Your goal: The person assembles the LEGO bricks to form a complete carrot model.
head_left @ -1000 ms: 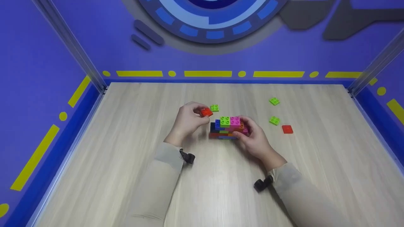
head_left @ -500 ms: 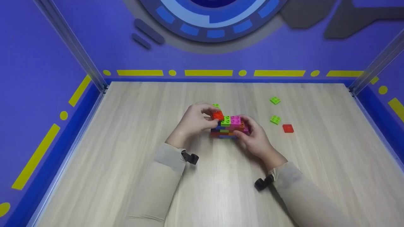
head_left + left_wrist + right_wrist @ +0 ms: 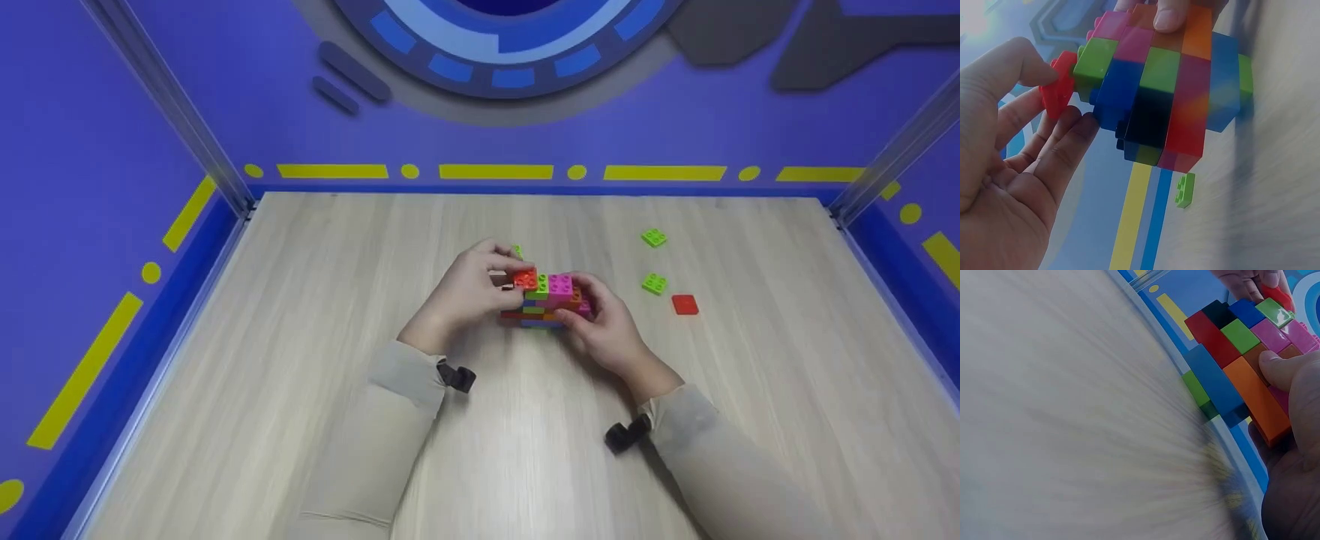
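A block stack of interlocked toy bricks in blue, black, green, pink, orange and red stands mid-table. My right hand grips its right end, thumb on the near side, as the right wrist view also shows. With thumb and fingers, my left hand pinches a thin red brick, studs upward, at the top left of the stack. In the left wrist view the red brick is right at the green top brick, slightly tilted against it. Other left fingertips reach the stack's blue brick.
Behind the stack lies a green brick, mostly hidden by the left hand. To the right are two more green bricks, a farther one and a nearer one, beside a flat red piece. Blue walls enclose the table.
My left hand has carried the red brick rightward from beside the stack to over its top left, partly covering the green top brick. The right hand keeps its grip in place.
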Tool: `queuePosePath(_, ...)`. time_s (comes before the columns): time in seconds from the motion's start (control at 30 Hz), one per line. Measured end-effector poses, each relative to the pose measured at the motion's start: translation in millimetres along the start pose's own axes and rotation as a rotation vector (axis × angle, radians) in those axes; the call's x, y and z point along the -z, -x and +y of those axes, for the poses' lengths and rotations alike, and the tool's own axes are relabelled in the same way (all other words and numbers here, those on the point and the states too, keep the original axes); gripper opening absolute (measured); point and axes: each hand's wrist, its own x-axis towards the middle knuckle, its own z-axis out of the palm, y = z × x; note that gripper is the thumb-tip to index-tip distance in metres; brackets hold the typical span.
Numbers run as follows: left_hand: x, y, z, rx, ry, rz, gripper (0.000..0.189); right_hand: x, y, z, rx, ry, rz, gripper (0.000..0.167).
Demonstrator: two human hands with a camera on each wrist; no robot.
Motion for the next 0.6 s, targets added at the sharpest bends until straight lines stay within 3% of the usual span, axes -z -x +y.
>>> queuePosePath(0.33, -4.1, -1.4, -1.8, -0.043, -0.069, 0.045, 0.038, 0.3, 0.8, -0.2, -0.014, 0.020, 0.002, 0.063)
queuePosePath(0.6, -3.2, -1.3, -2.9, -0.049, -0.075, 0.027, 0.035, 0.3, 0.8, -0.4, -0.021, 0.038, -0.002, 0.063)
